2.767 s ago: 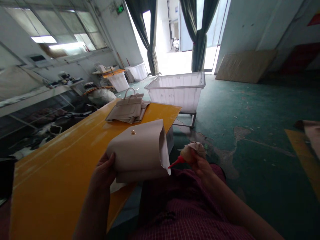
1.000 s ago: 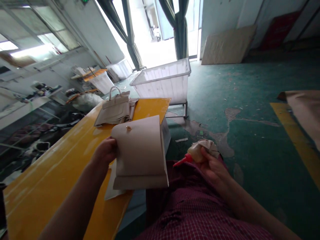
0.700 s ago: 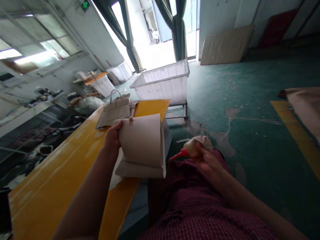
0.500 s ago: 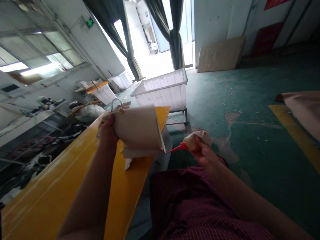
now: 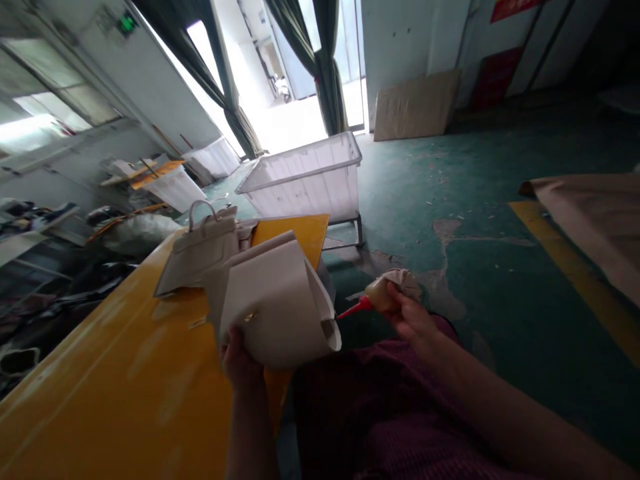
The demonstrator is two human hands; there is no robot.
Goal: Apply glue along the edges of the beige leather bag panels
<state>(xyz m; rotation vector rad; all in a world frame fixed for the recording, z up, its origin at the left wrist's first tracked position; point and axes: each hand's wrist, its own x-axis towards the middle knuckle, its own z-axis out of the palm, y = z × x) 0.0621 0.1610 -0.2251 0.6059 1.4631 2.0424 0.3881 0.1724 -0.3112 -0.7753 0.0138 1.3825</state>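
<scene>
My left hand (image 5: 241, 360) grips a curled beige leather bag panel (image 5: 277, 307) from below, over the near edge of the yellow table (image 5: 115, 373). A small gold stud shows on the panel's left side. My right hand (image 5: 411, 319) is closed round a squeeze bottle (image 5: 381, 293) wrapped in a rag, with a red nozzle (image 5: 351, 309) that points left at the panel's rolled edge and stops just short of it. A finished beige handbag (image 5: 200, 250) with a handle lies behind the panel on the table.
A translucent plastic bin (image 5: 306, 179) on a metal frame stands beyond the table's far end. More bins and cluttered shelves (image 5: 45, 220) lie to the left. Brown sheet material (image 5: 595, 213) lies on the green floor at right. My lap in a red checked garment (image 5: 380, 420) is below.
My left hand turned the panel over and brought it back down toward me, curling it so its rolled edge faces the nozzle. The right hand with the bottle stayed about where it was.
</scene>
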